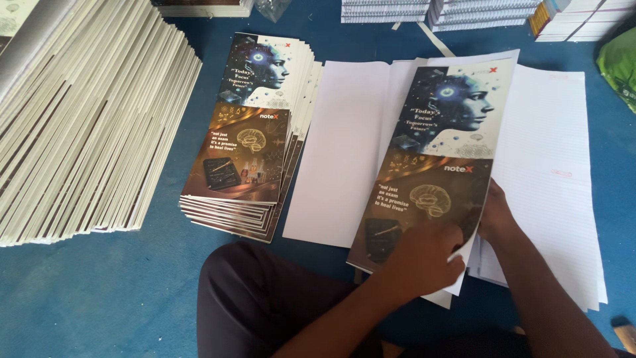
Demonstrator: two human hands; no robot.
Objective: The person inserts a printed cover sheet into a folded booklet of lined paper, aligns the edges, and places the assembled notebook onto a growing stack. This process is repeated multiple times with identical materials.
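Observation:
My left hand point(421, 262) presses on the near edge of a printed notebook cover sheet point(434, 152), dark with a blue-white head picture above and a brown brain picture below. It lies on a folded bundle of white ruled sheets point(543, 166). My right hand point(493, 215) grips the cover's right edge together with the white sheets beneath. A fanned stack of the same printed covers point(248, 139) lies to the left, apart from both hands.
A large leaning stack of unbound page bundles point(79, 113) fills the left. More stacked notebooks point(464, 13) line the far edge. A green bag point(619, 63) sits at the right. Everything rests on a blue floor mat point(99, 292); my dark-trousered knee point(258, 298) is at the bottom.

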